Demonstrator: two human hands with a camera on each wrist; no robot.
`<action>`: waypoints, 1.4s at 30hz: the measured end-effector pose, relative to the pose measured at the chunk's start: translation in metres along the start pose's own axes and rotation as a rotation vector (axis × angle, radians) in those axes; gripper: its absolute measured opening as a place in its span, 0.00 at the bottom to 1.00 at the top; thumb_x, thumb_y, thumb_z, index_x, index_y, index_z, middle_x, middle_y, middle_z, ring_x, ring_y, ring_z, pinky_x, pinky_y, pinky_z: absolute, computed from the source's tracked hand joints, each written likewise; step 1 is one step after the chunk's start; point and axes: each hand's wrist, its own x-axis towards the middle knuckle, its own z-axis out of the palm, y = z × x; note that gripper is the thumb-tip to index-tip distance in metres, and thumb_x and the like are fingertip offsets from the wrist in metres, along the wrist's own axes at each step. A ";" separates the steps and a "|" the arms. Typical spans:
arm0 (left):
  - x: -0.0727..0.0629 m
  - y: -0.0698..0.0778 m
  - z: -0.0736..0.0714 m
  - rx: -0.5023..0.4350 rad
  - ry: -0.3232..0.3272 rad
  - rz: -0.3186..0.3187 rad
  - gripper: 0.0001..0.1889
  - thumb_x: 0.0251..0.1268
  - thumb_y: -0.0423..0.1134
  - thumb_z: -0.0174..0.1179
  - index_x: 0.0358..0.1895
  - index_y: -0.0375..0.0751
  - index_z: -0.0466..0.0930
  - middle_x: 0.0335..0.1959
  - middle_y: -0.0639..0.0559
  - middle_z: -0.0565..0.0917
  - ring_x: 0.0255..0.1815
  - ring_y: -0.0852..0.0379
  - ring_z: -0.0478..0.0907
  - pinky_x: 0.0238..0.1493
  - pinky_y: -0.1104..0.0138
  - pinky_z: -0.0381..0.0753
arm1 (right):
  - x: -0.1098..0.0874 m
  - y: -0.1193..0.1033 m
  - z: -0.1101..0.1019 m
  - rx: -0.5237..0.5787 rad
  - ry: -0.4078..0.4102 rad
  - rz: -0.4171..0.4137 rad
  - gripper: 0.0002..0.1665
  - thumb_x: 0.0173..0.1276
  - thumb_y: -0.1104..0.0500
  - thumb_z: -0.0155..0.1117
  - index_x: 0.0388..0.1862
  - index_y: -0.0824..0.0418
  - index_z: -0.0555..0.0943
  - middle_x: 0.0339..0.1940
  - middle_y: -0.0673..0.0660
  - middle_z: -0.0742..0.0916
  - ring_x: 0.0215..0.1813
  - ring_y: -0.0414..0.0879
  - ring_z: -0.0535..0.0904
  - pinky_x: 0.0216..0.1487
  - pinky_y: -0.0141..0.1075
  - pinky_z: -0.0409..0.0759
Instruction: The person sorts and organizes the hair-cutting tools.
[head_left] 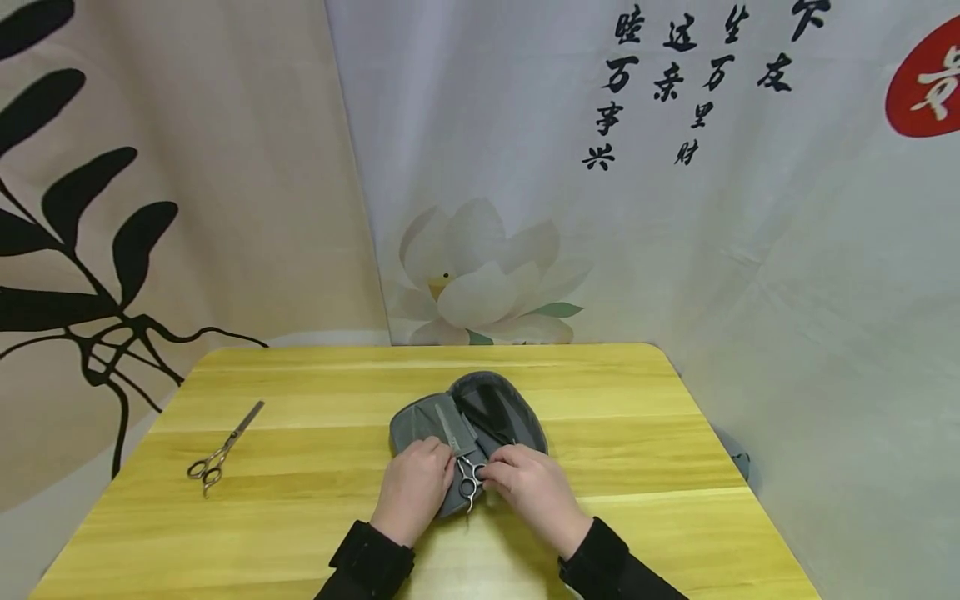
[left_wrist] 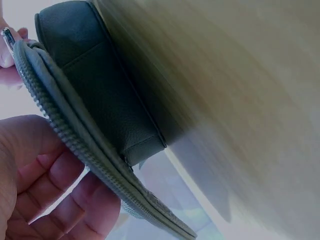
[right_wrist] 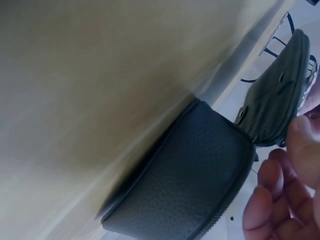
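Note:
A grey zip case [head_left: 411, 425] lies unfolded near the table's front, its flat half tilted up to the left. A pair of hairdressing scissors [head_left: 467, 483] sits with its blades in that half's pocket and its finger rings sticking out toward me. My right hand [head_left: 532, 487] pinches one of the rings. At the pocket's near edge, my left hand [head_left: 415, 483] holds the case; in the left wrist view its curled fingers [left_wrist: 60, 175] are partly hidden behind the zip edge. Something black, its kind unclear, lies in the deeper half [head_left: 534, 425].
A second pair of scissors [head_left: 225, 457], with a broader blade, lies on the left of the wooden table [head_left: 630, 433]. Behind the table's far edge hang printed curtains [head_left: 480, 125].

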 end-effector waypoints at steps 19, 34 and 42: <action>0.004 -0.004 0.002 0.042 -0.086 0.092 0.09 0.61 0.39 0.79 0.32 0.43 0.87 0.29 0.53 0.82 0.27 0.57 0.82 0.29 0.65 0.84 | 0.008 0.019 0.008 0.050 -0.096 -0.046 0.09 0.59 0.53 0.84 0.37 0.46 0.91 0.39 0.42 0.89 0.42 0.37 0.85 0.47 0.31 0.84; 0.003 -0.003 0.001 0.063 -0.124 0.087 0.10 0.63 0.41 0.78 0.33 0.43 0.86 0.29 0.53 0.82 0.27 0.57 0.82 0.27 0.65 0.84 | 0.015 0.012 0.003 -0.155 -0.112 -0.206 0.08 0.65 0.47 0.81 0.35 0.47 0.91 0.38 0.44 0.88 0.40 0.40 0.84 0.38 0.33 0.80; 0.003 -0.002 0.002 0.055 -0.084 0.114 0.11 0.63 0.40 0.78 0.33 0.42 0.83 0.30 0.52 0.81 0.22 0.57 0.80 0.21 0.65 0.79 | 0.017 0.010 0.003 -0.146 -0.109 -0.218 0.09 0.64 0.47 0.82 0.34 0.48 0.91 0.42 0.43 0.90 0.44 0.40 0.86 0.41 0.33 0.80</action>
